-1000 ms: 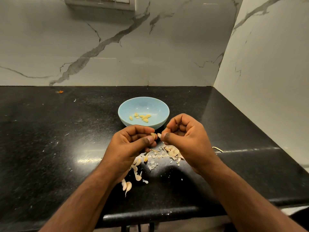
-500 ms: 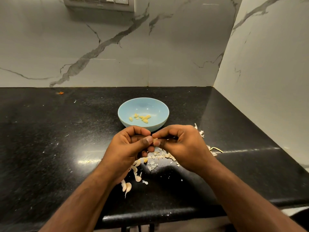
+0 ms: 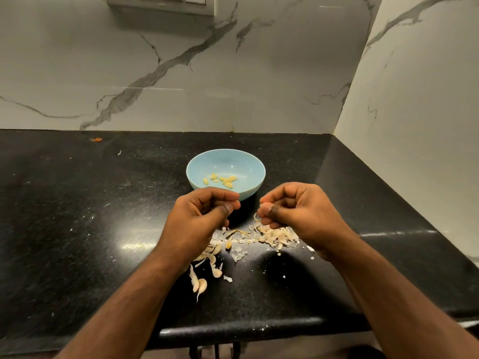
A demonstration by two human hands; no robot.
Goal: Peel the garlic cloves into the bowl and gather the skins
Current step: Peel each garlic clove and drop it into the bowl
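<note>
A light blue bowl (image 3: 250,161) stands on the black counter and holds several peeled garlic cloves (image 3: 223,180). Just in front of it, my left hand (image 3: 202,221) has its fingers curled and its thumb pressed to the forefinger, pinching a garlic clove that is mostly hidden. A short gap to the right, my right hand (image 3: 298,211) pinches a thin strip of garlic skin (image 3: 256,217) that hangs from the thumb. A heap of loose skins (image 3: 276,235) lies under the right hand. Several unpeeled cloves (image 3: 204,268) lie beneath my left wrist.
The black counter (image 3: 77,229) runs to marble walls at the back and the right. Its front edge (image 3: 233,330) is close to me. A small orange scrap (image 3: 96,139) lies at the far left, and a switch plate (image 3: 160,3) hangs on the back wall.
Half a second ago my fingertips met over the clove. Now the hands are apart: the right hand has pulled to the right with a strip of skin.
</note>
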